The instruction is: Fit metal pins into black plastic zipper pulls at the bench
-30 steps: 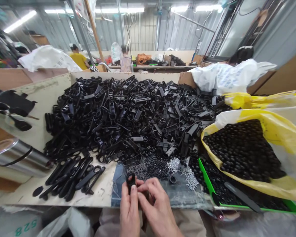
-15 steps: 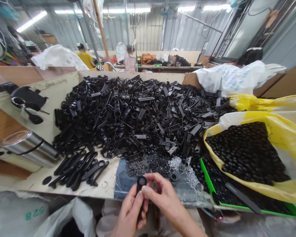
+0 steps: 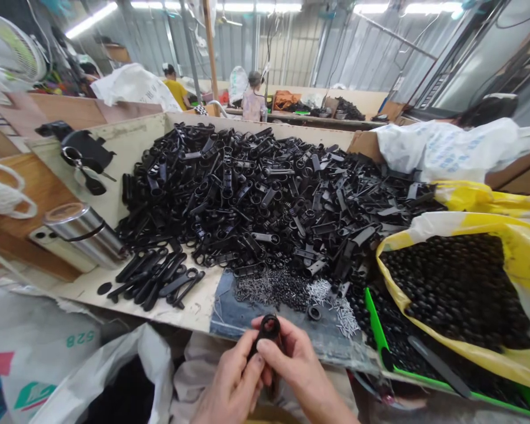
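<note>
A black plastic handle-shaped part with a ring at its end (image 3: 270, 325) is held at the table's front edge. My left hand (image 3: 234, 377) is closed around its lower length, which is mostly hidden by the fingers. My right hand (image 3: 295, 359) is closed on the same part, its thumb pressed just below the ring and its fingers behind. Beyond the hands, a loose black ring (image 3: 313, 312) lies on a blue cloth (image 3: 229, 312) beside silver pins (image 3: 347, 318) and small dark pieces (image 3: 269, 288).
A large heap of black plastic parts (image 3: 247, 194) fills the bin. Similar finished-looking handles (image 3: 154, 280) lie left, by a steel flask (image 3: 86, 235). At right are a green tray (image 3: 373, 324) and a yellow-white sack (image 3: 521, 247) of black pieces. Several people sit beyond.
The camera view has turned, so the scene sits further right. My right hand's fingers have moved in closer behind the ring end; both hands still hold the part.
</note>
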`<state>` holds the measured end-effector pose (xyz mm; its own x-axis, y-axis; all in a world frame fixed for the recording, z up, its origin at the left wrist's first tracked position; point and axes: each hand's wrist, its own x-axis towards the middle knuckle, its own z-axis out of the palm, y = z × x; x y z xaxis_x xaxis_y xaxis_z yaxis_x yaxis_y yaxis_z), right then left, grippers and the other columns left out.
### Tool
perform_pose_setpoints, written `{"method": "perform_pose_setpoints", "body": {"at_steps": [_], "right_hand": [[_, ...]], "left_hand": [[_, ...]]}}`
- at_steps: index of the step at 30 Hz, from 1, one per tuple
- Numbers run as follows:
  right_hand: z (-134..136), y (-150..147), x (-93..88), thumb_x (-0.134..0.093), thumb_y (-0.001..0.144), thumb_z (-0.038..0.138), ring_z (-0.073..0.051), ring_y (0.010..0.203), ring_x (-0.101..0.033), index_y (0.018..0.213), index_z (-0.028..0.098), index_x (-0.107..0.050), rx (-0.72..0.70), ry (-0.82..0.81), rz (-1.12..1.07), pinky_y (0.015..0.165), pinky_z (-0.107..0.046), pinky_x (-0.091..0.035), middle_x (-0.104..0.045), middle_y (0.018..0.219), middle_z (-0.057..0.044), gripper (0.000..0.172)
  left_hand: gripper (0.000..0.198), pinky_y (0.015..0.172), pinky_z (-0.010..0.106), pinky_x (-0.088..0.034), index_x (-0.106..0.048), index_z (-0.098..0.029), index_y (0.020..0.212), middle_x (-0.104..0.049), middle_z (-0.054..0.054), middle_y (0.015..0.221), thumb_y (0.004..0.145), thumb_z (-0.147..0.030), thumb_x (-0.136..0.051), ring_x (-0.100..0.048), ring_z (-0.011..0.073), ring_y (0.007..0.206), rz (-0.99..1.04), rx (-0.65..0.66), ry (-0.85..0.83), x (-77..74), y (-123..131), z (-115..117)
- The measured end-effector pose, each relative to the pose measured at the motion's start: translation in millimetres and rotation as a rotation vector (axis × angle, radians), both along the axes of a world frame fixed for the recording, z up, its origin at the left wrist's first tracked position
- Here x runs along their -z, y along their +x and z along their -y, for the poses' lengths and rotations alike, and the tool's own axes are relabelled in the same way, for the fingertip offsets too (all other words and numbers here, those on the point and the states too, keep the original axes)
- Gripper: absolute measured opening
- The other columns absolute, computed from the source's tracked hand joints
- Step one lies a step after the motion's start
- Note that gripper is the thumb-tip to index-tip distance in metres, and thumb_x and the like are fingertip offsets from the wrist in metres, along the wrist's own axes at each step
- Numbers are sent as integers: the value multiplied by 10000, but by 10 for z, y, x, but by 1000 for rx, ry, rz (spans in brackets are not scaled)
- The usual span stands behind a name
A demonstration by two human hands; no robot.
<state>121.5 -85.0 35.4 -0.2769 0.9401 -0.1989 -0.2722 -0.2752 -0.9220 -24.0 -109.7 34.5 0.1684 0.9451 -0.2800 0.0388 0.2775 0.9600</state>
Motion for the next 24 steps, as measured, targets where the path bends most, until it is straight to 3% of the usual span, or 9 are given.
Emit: {"method": "perform_pose_setpoints", "body": {"at_steps": [4,10,13,15,18,20,24], "right_hand": [[47,-90,39,-821,797,592,-91,465,-502,1053,136,-702,40,-75,-70,448,-196,-403,-584,617,32,536],[-60,-168,200,-842,774,588,-57,407,-418,924,156,-697,154,-29,-85,405,-188,-374,-578,626,43,479],[-116,-72,143,-864,755,571,-103,512,-515,854,168,-743,174,64,36,470,-205,-454,-635,679,1,431],[-142,14,59,-868,768,534,-190,718,-647,892,179,-786,195,112,120,644,-263,-559,-716,802,-58,385],[-150,59,-30,-880,744,553,-235,801,-687,896,180,-808,210,79,150,724,-298,-587,-760,863,-89,409],[-126,-13,-40,-884,731,566,-224,782,-692,881,185,-803,211,36,135,728,-287,-591,-765,848,-77,418],[-191,-338,-37,-895,695,577,-229,788,-700,912,190,-801,189,79,169,707,-282,-595,-773,867,-64,454]], "left_hand": [[643,419,216,-305,-701,-190,1235,-547,-16,592,860,-706,-618,-401,114,476,-22,-51,-14,24,-1,33],[510,561,245,-468,-750,-209,1157,-628,12,641,875,-624,-658,-545,174,589,-70,-105,39,119,43,-74],[433,767,301,-546,-750,-232,1194,-756,81,940,913,-544,-646,-662,234,821,-44,-63,96,43,-14,-144],[326,880,331,-526,-776,-236,1113,-754,100,1055,943,-473,-630,-660,260,963,-120,-3,229,-52,-102,-164],[343,777,308,-494,-755,-206,914,-708,78,856,995,-463,-542,-627,224,842,-279,57,438,-141,-238,-136],[415,673,288,-459,-703,-193,854,-652,51,757,1025,-481,-458,-590,188,720,-319,25,498,-120,-292,-96],[398,635,274,-472,-687,-202,919,-647,42,775,1049,-457,-410,-593,171,697,-286,-156,431,30,-329,-58]]}}
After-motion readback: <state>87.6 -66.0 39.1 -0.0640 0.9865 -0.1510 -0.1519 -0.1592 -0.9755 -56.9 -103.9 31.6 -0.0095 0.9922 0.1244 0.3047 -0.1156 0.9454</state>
